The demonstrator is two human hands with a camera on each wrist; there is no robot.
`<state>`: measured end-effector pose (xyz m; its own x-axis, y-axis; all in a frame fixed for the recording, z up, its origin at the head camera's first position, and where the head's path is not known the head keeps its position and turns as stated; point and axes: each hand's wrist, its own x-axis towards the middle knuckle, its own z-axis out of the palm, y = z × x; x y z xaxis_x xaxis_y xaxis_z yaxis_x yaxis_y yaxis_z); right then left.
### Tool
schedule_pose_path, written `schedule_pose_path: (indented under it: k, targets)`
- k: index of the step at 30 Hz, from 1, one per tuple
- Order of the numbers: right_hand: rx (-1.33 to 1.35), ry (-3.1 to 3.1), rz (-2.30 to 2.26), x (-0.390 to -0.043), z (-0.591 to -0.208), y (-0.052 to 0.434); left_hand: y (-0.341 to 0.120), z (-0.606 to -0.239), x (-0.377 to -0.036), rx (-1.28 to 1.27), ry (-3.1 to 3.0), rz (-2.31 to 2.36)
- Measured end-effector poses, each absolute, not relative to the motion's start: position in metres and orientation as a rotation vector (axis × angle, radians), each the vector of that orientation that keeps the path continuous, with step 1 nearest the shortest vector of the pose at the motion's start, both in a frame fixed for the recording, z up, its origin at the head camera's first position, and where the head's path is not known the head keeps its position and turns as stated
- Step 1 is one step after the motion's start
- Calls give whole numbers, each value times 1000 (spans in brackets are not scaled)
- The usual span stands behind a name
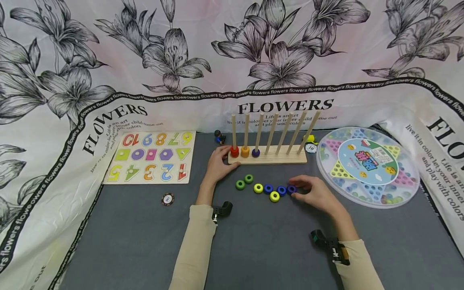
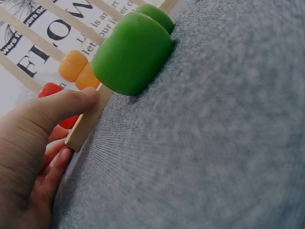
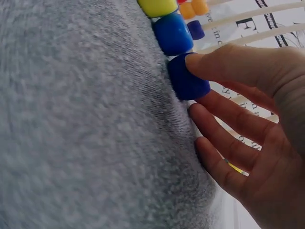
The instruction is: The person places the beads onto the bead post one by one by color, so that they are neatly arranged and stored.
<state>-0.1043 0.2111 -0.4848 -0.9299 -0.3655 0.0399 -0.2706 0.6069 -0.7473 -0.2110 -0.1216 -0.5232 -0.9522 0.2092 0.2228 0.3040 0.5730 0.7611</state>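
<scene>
A wooden peg stand (image 1: 268, 158) with a row of upright rods stands at the back of the table. Red beads (image 1: 234, 152), orange beads (image 1: 245, 152) and a dark blue bead (image 1: 255, 153) sit on its first three rods from the left. My left hand (image 1: 216, 166) grips the stand's left end, thumb along the front edge. My right hand (image 1: 314, 194) pinches a loose dark blue bead (image 3: 187, 80) between thumb and fingers, at the right end of a line of beads. Beside it lie blue beads (image 1: 268, 189), yellow beads (image 1: 274, 196) and green beads (image 1: 240, 185).
A number-and-shape puzzle board (image 1: 170, 158) lies at left, with a round poker chip (image 1: 167, 199) in front. A round, clear-lidded game box (image 1: 367, 167) is at right. Small figures (image 1: 219, 137) stand near the stand's ends. A flower-print cloth (image 1: 203, 108) hangs behind.
</scene>
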Motion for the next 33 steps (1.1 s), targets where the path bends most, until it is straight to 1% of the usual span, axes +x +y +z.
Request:
schedule_pose_path:
  k: [9, 19, 24, 33]
  targets:
    - [-505, 2755, -1247, -104, -484, 210, -119, -524, -211, -436, -2688, -1349]
    - [-482, 2857, -1451, -113, -472, 199, -119, -523, -211, -434, -2688, -1346]
    - [-476, 2915, -1582, -119, -455, 190, -118, -524, -211, -440, -2692, -1339]
    - [-470, 2971, -1752, -135, -409, 159, -118, -521, -210, -441, -2683, -1341]
